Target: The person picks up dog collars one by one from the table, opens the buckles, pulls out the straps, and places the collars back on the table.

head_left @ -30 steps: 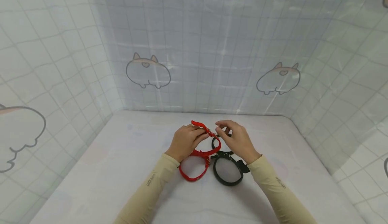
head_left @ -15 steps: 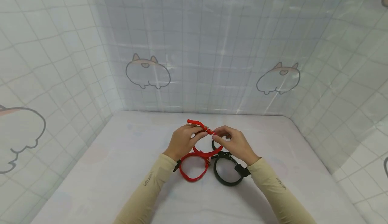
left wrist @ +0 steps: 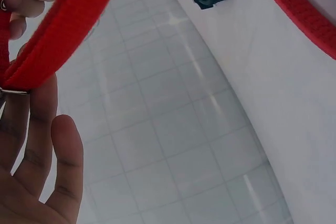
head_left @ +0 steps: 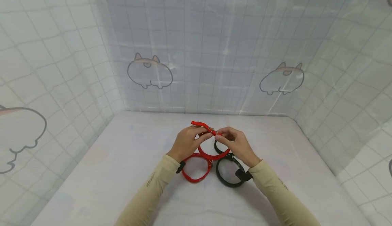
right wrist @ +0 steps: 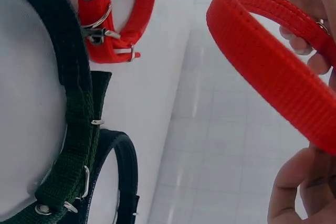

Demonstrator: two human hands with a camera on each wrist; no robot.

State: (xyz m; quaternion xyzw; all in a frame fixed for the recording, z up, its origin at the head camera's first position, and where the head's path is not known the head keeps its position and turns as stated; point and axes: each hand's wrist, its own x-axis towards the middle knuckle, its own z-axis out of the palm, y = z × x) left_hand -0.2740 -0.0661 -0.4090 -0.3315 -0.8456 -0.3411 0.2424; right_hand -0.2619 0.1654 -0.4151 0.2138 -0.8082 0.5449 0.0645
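Note:
Both hands hold a red buckle collar [head_left: 213, 157] raised above the table, bent into a loop. My left hand [head_left: 186, 141] pinches it beside the metal buckle [head_left: 211, 129], and the strap's loose end [head_left: 198, 123] sticks out past the fingers to the left. My right hand [head_left: 240, 145] pinches the band just right of the buckle. A broad padded stretch of the held collar [right wrist: 262, 72] fills the right of the right wrist view. Below lies a second red collar [head_left: 193, 181], fastened in a ring.
Two dark green collars rest on the white table [head_left: 128, 192] at right: a nearer one [head_left: 225, 183] and a farther one [head_left: 217, 148], partly hidden by my right hand. Tile-patterned curtain walls [head_left: 202, 66] enclose the table behind and at both sides.
My right hand, apart from the held collar a second ago, has come left and down and now pinches its band. The hanging loop has shifted slightly right.

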